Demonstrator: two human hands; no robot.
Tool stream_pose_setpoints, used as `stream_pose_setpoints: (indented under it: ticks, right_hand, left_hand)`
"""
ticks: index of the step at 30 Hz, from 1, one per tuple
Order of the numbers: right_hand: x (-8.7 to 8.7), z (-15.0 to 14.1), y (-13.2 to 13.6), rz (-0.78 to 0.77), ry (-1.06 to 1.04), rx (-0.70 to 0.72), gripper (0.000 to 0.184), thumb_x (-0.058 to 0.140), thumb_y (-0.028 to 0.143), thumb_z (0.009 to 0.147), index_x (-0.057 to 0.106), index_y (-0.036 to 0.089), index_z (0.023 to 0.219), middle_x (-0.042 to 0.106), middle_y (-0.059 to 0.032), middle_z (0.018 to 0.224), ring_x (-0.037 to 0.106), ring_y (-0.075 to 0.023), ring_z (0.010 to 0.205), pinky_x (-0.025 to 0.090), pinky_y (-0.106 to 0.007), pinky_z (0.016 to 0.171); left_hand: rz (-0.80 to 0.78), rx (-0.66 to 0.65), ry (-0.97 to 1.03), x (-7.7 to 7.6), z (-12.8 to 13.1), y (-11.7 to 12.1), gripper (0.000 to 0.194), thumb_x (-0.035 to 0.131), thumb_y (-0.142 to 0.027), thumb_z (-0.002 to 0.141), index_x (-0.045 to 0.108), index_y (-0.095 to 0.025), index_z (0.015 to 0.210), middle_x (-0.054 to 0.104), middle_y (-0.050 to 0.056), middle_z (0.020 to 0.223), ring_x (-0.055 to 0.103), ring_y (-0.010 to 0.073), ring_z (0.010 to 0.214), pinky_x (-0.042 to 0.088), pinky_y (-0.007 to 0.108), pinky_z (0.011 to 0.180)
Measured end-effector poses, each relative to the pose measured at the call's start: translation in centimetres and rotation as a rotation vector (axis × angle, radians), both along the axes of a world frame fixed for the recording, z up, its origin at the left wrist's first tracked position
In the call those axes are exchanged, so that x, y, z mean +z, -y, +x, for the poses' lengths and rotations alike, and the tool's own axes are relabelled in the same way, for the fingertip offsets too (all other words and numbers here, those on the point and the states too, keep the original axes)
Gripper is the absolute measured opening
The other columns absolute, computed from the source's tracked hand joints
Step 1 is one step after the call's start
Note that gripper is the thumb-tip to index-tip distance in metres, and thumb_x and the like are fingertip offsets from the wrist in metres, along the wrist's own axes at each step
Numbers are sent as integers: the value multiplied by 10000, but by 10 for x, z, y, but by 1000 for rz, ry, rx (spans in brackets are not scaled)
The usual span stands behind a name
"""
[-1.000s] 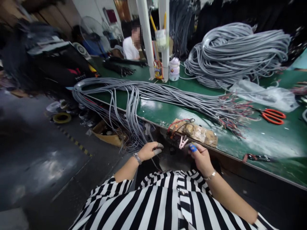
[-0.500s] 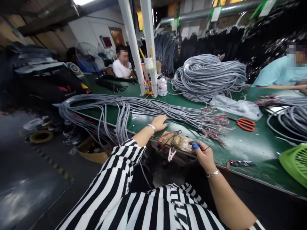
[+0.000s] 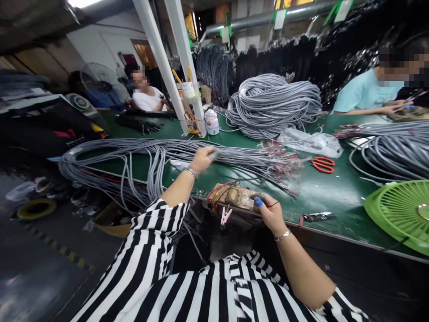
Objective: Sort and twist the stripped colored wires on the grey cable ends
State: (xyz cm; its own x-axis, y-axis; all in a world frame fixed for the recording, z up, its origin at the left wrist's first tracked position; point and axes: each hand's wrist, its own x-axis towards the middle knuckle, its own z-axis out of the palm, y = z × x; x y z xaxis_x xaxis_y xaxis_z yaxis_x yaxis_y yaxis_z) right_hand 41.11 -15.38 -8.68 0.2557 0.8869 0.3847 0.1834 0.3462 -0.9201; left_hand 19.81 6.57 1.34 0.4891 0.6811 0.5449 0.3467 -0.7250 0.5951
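My left hand [image 3: 202, 159] is at the near edge of a long bundle of grey cables [image 3: 241, 154], its fingers curled in on a grey cable and smeared by motion. The stripped red and white wire ends [image 3: 283, 162] at the bundle's right end are blurred too. My right hand [image 3: 272, 214], with blue tape on the thumb, pinches a thin dark wire-like piece [image 3: 274, 203]; its exact kind is unclear. Just left of those fingers lies a worn, stained block [image 3: 236, 197] at the table's edge, with red and black leads and a pink clothespin [image 3: 226, 216] hanging there.
Orange-handled scissors [image 3: 323, 164] lie right of the wire ends. A green fan [image 3: 402, 210] stands at the right edge, near a dark tool [image 3: 317, 217]. Coiled grey cable [image 3: 275, 105] and a plastic bag [image 3: 311, 142] sit behind. Two people work across the green table [image 3: 342, 197].
My left hand has risen from the tabletop to the cable bundle, and the wire ends now blur. My right hand keeps its pinch beside the block. The view has turned right.
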Motion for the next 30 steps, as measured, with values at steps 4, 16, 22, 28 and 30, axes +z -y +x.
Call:
stream_pose_setpoints:
  ticks: [4,16,22,28,30]
  right_hand:
    - [-3,2,1,-43,-45,-5,267,611,405,850,732,175,913,681,-47,764,616,-167,687,504,-278,611]
    - [-4,3,6,-33,78,-81,267,638,395,824,744,177,936,700,-50,755,636,-184,680,526,-298,617]
    - [-1,-1,8,-56,13,-84,263,673,405,785,738,171,886,699,-56,742,637,-180,662,533,-301,604]
    - [5,-33,28,-144,0,123,224,672,392,794,736,199,888,729,-61,834,673,-213,786,550,-355,746]
    - [10,-54,37,-203,-38,261,236,676,406,793,728,202,900,723,-57,819,670,-207,777,551,-347,739]
  left_hand:
    - [-102,8,266,37,-14,27,315,615,-461,835,651,-148,817,518,-31,547,415,84,461,337,202,497]
    - [-182,-599,-276,26,-4,181,83,753,-298,723,703,-254,772,693,55,727,642,196,691,485,276,698]
    - [-767,-421,67,-36,-68,223,364,562,-485,874,667,-164,1009,663,51,686,594,125,534,479,230,532]
    - [-1036,-92,332,-107,-120,257,405,639,-531,808,590,-138,896,609,2,605,540,78,439,437,176,434]
    - [-1019,-65,296,-117,-132,263,412,634,-532,812,591,-134,910,615,4,609,548,78,442,441,174,437]
